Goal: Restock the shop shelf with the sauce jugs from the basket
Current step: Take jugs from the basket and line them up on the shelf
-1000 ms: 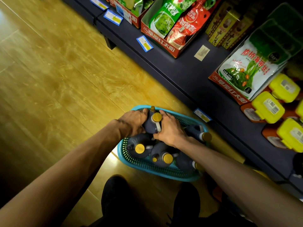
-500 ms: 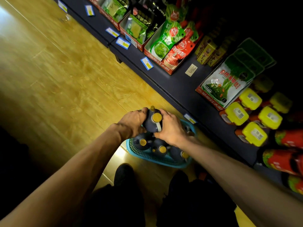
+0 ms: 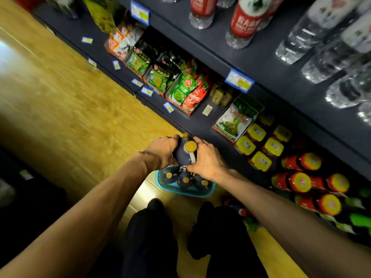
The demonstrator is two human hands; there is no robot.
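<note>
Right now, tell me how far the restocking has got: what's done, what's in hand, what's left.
Done: I can't see any dark sauce jug placed on the shelf yet. In hand: the left hand and right hand grip one dark jug with a yellow cap, lifted above the blue basket. Left: at least three more capped jugs sit in the basket on the floor, so most of the job remains.

One dark sauce jug (image 3: 183, 152) is held up between two hands, and three more jugs (image 3: 184, 180) show their yellow caps in the one blue basket (image 3: 197, 192). On the right of the lower shelf, six yellow-lidded tubs (image 3: 261, 160) and five red-and-yellow-capped bottles (image 3: 300, 182) are countable. The clear bottles on the far upper shelf are too blurred to count.
</note>
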